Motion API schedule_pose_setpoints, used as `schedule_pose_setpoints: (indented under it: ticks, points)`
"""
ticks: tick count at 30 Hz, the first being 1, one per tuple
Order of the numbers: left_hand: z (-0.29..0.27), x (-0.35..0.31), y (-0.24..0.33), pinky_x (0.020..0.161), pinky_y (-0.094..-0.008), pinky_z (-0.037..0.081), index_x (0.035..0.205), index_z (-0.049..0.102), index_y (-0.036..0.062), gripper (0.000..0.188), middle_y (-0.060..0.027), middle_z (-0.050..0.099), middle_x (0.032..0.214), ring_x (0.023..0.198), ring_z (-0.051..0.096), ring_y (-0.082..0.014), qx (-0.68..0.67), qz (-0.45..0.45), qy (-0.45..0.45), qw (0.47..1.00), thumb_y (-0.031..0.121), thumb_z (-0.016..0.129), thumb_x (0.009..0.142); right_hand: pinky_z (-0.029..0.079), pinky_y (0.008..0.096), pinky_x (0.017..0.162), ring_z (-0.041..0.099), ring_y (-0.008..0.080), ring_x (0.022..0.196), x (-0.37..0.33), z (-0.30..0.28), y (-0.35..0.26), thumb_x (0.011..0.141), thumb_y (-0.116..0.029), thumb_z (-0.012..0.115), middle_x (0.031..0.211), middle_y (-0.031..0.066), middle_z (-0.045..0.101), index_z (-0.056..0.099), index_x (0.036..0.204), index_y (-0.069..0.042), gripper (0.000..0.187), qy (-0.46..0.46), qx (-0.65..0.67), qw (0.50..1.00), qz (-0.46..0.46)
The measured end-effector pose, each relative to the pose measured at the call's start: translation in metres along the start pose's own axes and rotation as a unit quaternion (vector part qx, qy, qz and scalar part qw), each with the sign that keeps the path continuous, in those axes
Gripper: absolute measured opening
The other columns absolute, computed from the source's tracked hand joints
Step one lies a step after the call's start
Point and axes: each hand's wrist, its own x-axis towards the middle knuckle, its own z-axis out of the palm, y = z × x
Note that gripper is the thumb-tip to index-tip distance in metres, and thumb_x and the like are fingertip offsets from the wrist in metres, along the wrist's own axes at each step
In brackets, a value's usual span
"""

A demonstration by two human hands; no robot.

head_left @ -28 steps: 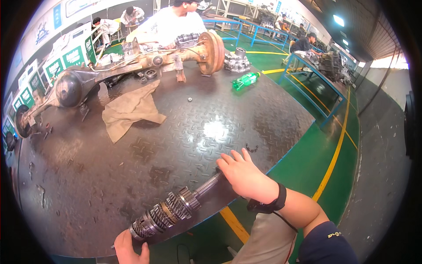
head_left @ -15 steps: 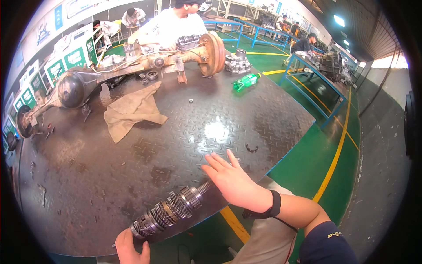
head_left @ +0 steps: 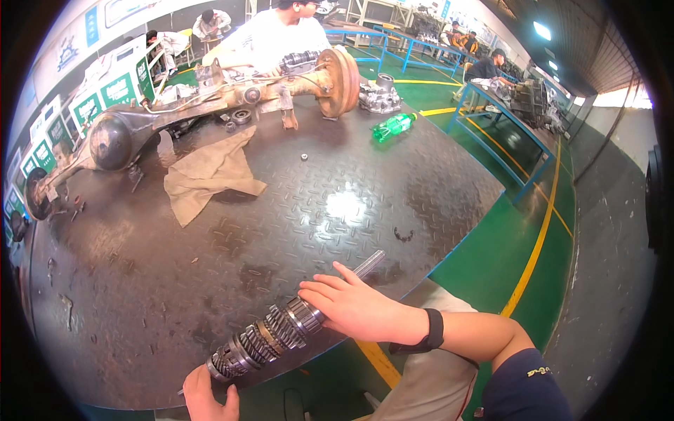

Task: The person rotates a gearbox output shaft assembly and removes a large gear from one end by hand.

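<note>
A transmission shaft with several gears (head_left: 270, 332) lies slantwise near the table's front edge, its bare splined end (head_left: 370, 264) pointing to the far right. At the near left end my left hand (head_left: 210, 400) is closed round the shaft's tip, with fingers on top and thumb on the near side. My right hand (head_left: 358, 305) rests over the shaft beside the right-hand gear, fingers stretched out and slightly spread. Its palm hides part of the shaft, and a dark band circles the wrist.
A rusty axle housing (head_left: 210, 105) with a brake drum (head_left: 339, 83) spans the table's far side. Nearer are a brown cloth (head_left: 214, 175), a green bottle (head_left: 393, 128), a small nut (head_left: 304, 157) and a dark broken ring (head_left: 403, 235). A person (head_left: 277, 42) stands behind the axle.
My right hand has moved left and down along the shaft, onto the stretch beside the gears, uncovering the splined end. My left hand stays at the near end.
</note>
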Motion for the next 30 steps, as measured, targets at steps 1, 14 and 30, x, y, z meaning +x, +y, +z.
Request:
schedule_pose_setpoints:
  ticks: [1, 14, 30]
  points:
    - [0.0, 0.0, 0.001, 0.111, -0.0526, 0.048, 0.134, 0.062, -0.0089, 0.052, -0.0323, 0.066, 0.133, 0.125, 0.061, -0.0502, 0.0, 0.002, 0.0, 1.0, 0.014, 0.078, 0.09, 0.028, 0.0618, 0.128, 0.047, 0.0328, 0.151, -0.002, 0.002, 0.0, 0.091, -0.019, 0.08, 0.159, 0.0129, 0.052, 0.049, 0.153, -0.006, 0.071, -0.004, -0.016, 1.0, -0.005]
    - [-0.002, 0.004, 0.002, 0.111, -0.0522, 0.048, 0.133, 0.062, -0.0085, 0.05, -0.0316, 0.067, 0.131, 0.123, 0.062, -0.0497, -0.003, 0.005, -0.001, 1.0, 0.013, 0.078, 0.09, 0.029, 0.0692, 0.124, 0.041, 0.0454, 0.152, -0.017, -0.03, 0.046, 0.087, -0.01, 0.08, 0.158, 0.0208, 0.051, 0.053, 0.148, -0.003, 0.067, -0.071, -0.148, 0.967, 0.193]
    - [0.003, -0.002, -0.004, 0.111, -0.0519, 0.048, 0.133, 0.062, -0.0084, 0.05, -0.0314, 0.067, 0.13, 0.123, 0.062, -0.0491, -0.008, 0.005, 0.007, 1.0, 0.014, 0.078, 0.091, 0.026, 0.0648, 0.129, 0.045, 0.0383, 0.15, -0.002, -0.01, 0.01, 0.087, -0.004, 0.07, 0.158, 0.0175, 0.051, 0.046, 0.157, -0.003, 0.074, -0.039, 0.061, 0.997, -0.008]
